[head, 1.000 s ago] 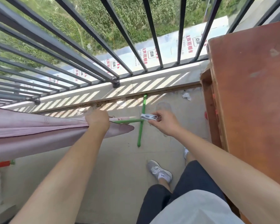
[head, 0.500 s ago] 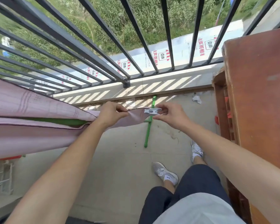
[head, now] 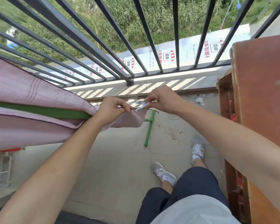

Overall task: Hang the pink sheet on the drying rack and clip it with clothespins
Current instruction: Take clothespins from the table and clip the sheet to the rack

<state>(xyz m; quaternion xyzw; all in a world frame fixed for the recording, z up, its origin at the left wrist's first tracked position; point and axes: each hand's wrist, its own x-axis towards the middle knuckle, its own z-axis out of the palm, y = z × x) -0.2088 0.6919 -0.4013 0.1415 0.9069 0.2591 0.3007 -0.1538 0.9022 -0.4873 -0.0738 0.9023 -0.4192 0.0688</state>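
The pink sheet (head: pixel 27 92) is draped over the green bar (head: pixel 44 111) of the drying rack and runs off the left edge. My left hand (head: pixel 111 109) pinches the sheet's right end at the top of the bar. A pale blue-grey clothespin (head: pixel 141 105) sits at that corner of the sheet, pinched between the fingers of my right hand (head: pixel 162 98). Whether its jaws bite the fabric is hidden by my fingers. The rack's green foot (head: pixel 149 126) shows on the floor below the hands.
A dark metal railing (head: pixel 129 46) closes the balcony ahead, with a low sill (head: pixel 168 85) under it. A tall brown wooden cabinet (head: pixel 262 88) stands at the right. My legs and grey shoes (head: pixel 197 147) are on the tiled floor. A white wire rack (head: pixel 0 168) is at the lower left.
My right hand has brought the clothespin left, from beyond the bar's end to the sheet's corner. My left hand has shifted from lying on the sheet to pinching its end.
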